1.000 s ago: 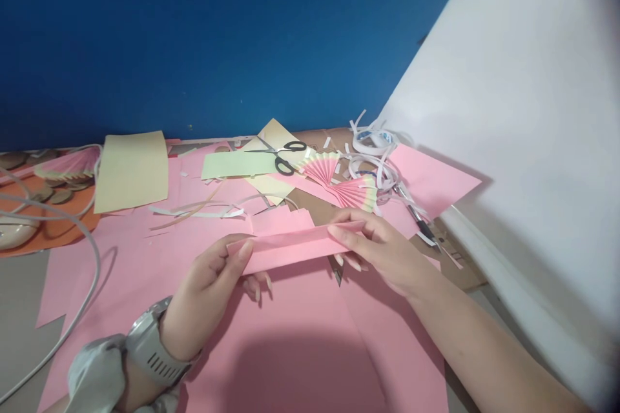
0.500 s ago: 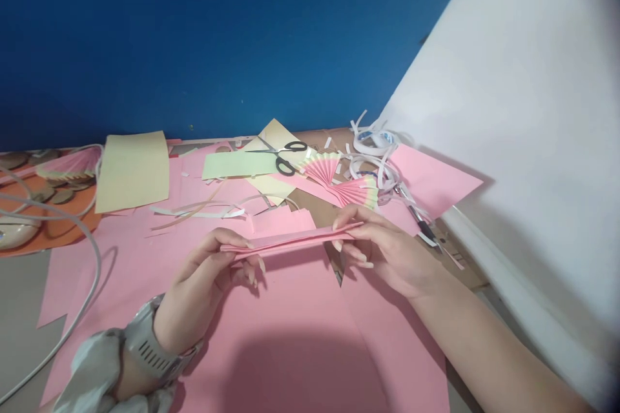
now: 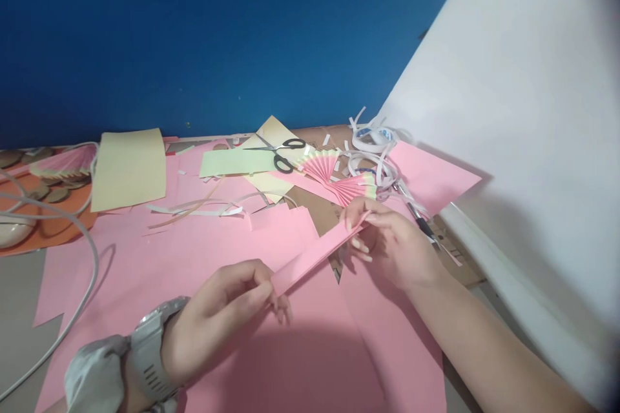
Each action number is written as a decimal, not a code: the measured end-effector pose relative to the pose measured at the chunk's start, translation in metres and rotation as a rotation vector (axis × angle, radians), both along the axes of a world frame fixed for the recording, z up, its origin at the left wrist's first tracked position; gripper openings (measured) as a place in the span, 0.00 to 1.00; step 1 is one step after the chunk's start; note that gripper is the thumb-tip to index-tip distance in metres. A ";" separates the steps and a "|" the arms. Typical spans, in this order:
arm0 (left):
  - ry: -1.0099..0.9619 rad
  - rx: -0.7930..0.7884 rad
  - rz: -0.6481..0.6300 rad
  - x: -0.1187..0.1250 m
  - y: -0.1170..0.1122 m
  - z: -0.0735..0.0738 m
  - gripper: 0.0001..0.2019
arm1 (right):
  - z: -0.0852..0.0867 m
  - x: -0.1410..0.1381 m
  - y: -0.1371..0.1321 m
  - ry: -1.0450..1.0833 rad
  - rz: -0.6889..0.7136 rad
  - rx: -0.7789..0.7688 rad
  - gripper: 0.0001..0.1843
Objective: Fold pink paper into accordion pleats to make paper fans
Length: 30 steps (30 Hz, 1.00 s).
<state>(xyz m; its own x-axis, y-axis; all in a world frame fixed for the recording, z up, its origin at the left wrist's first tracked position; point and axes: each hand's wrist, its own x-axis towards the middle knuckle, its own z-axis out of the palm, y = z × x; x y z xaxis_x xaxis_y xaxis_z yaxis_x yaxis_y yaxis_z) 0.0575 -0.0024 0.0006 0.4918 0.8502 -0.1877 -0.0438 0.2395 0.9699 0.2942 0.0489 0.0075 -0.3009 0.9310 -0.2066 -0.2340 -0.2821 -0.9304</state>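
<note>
Folded pink paper strip (image 3: 314,255): long, narrow and plain-faced, it was doubled lengthwise, with the edges of its layers showing along the near long side. I held it aloft and slantwise over the worktop (image 3: 19,297), the end pinched in my left hand (image 3: 225,303) being nearer the front edge, the end pinched in my right hand (image 3: 394,248) nearer the back edge. My grip partly covered both ends.

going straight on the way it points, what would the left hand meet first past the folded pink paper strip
Probably the bare right hand, which pinches the strip; depth is unclear, though.
</note>
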 end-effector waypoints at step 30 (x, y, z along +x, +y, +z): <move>-0.118 -0.673 -0.282 0.007 -0.010 0.004 0.21 | 0.004 -0.016 -0.020 -0.409 0.223 0.211 0.11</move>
